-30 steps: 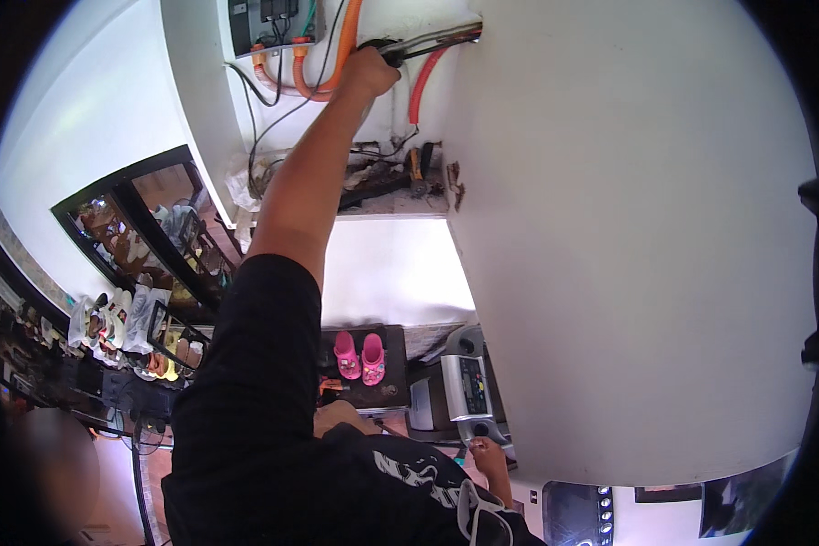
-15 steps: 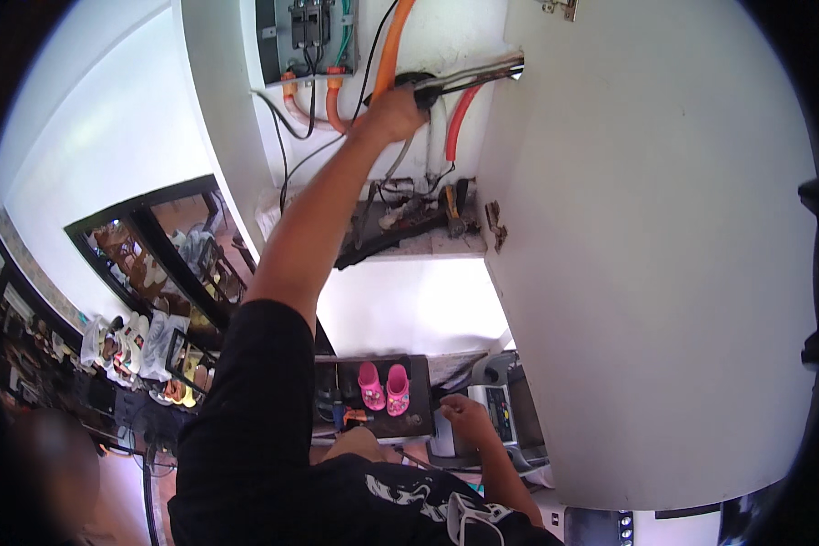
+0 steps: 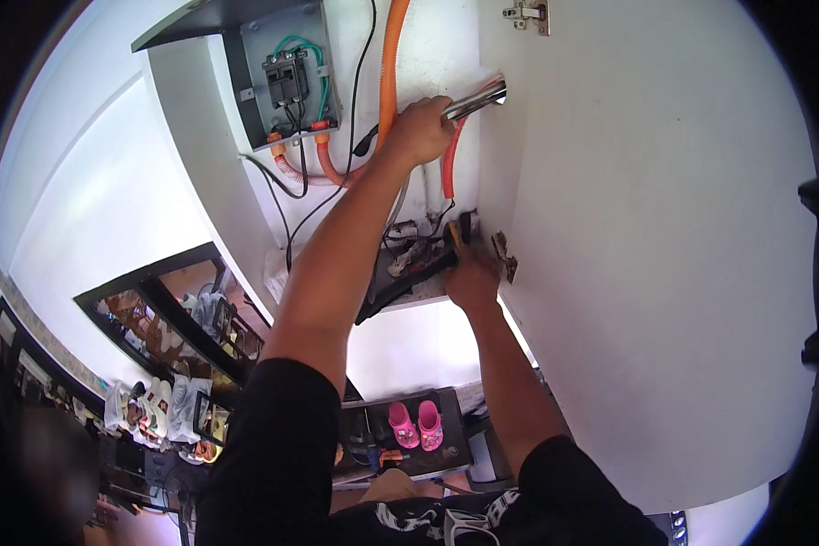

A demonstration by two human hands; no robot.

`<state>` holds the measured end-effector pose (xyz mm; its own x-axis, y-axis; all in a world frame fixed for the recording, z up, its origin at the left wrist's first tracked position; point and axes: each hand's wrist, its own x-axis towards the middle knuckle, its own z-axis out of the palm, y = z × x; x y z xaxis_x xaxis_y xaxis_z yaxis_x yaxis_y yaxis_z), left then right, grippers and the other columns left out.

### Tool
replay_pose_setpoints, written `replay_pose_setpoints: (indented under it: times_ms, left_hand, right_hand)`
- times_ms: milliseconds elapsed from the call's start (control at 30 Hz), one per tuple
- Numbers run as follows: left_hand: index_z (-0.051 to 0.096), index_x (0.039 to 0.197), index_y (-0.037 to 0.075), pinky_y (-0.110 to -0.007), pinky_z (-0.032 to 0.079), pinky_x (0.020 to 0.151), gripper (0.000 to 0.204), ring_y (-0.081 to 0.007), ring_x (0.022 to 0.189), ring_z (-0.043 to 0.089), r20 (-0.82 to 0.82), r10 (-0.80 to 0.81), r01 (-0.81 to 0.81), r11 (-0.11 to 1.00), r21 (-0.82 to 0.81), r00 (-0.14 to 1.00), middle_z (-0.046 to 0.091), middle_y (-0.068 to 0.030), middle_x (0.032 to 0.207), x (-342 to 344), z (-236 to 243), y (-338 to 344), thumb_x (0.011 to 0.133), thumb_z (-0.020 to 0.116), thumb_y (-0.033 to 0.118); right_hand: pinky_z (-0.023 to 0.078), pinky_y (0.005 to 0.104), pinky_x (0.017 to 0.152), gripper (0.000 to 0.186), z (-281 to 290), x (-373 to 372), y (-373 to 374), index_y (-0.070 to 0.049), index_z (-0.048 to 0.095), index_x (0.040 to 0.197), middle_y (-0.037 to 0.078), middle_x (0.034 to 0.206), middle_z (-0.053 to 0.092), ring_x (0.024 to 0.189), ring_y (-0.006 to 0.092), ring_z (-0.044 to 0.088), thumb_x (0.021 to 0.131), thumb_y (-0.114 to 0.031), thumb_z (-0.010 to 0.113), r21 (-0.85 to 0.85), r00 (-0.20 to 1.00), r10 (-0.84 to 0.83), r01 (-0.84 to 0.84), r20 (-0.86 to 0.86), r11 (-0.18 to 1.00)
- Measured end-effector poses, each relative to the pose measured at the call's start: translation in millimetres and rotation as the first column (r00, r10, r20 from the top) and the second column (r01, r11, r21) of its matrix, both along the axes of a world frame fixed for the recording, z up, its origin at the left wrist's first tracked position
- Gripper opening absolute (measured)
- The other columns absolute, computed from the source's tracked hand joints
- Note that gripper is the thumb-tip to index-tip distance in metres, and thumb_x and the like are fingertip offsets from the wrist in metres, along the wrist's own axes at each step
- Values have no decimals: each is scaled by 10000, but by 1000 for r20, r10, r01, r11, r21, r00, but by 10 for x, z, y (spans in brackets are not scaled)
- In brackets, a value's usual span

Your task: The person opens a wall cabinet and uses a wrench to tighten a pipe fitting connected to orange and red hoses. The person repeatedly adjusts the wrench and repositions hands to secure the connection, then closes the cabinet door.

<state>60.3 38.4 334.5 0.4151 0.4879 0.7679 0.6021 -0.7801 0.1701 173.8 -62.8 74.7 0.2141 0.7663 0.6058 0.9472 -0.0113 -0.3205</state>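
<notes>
My left hand (image 3: 423,129) is closed on a bundle of cables (image 3: 471,104) that runs into a hole in the right side of a white wall recess. Below it, my right hand (image 3: 473,273) grips a yellow-handled tool (image 3: 456,235), apparently a hammer, on the dirty, debris-strewn shelf (image 3: 409,257). An open grey electrical box (image 3: 287,77) holds breakers and green wires at the upper left. Orange conduit (image 3: 389,55), a red conduit (image 3: 449,173) and thin black cables line the recess around my hands.
A large white door panel (image 3: 655,255) fills the right side. Below, pink clogs (image 3: 402,426) rest on a dark table (image 3: 446,428) beside an orange tool (image 3: 391,455). Piled shoes (image 3: 155,405) and a black-framed glass window (image 3: 150,323) are at left. A blurred person (image 3: 55,464) appears lower left.
My right hand has risen from low near the grey machine to the tool on the shelf. My left hand stays on the cables. The view has shifted, showing more of the electrical box.
</notes>
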Motion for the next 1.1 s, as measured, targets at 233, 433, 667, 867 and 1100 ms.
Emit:
replay_pose_setpoints:
  times_ms: [233,433,667,867,1100]
  left_hand:
    - [685,1062,99,-458,536,896,318,-346,993,710,28,64,-55,966,-251,998,745,-137,1001,109,77,13,856,756,331]
    - [715,1107,104,-430,542,876,323,-318,956,718,70,31,-12,968,-249,997,749,-139,981,94,31,78,864,722,318]
    - [730,1229,78,-309,496,901,376,-177,944,663,509,-217,449,803,-391,833,739,-90,1013,-3,7,365,954,550,262]
    - [717,1247,72,-275,506,787,409,-151,950,628,385,-269,404,852,-333,883,732,-64,1112,-59,17,409,1012,469,297]
    - [722,1276,94,-288,492,823,505,-157,977,631,376,-280,408,855,-321,883,724,-68,1187,-46,16,434,1057,435,448]
  right_hand:
    - [566,560,898,546,180,123,368,-2,480,1343,262,1099,698,1036,446,705,895,-231,693,-243,992,31,-60,-120,968]
    - [584,501,794,496,349,106,334,-16,526,1369,268,1066,705,961,402,726,931,-205,661,79,883,169,-149,-437,986]
    - [405,287,482,348,1149,21,-204,-78,634,1279,57,808,648,575,117,517,967,-229,607,323,58,371,-378,-927,868]
    - [363,269,480,340,1452,12,-540,-106,576,1325,38,830,600,539,98,431,1013,-241,578,603,-375,482,-357,-792,714]
    - [368,306,509,276,1876,-134,8,-163,491,1247,38,864,555,565,126,419,1008,-221,615,700,-483,565,-154,-669,697]
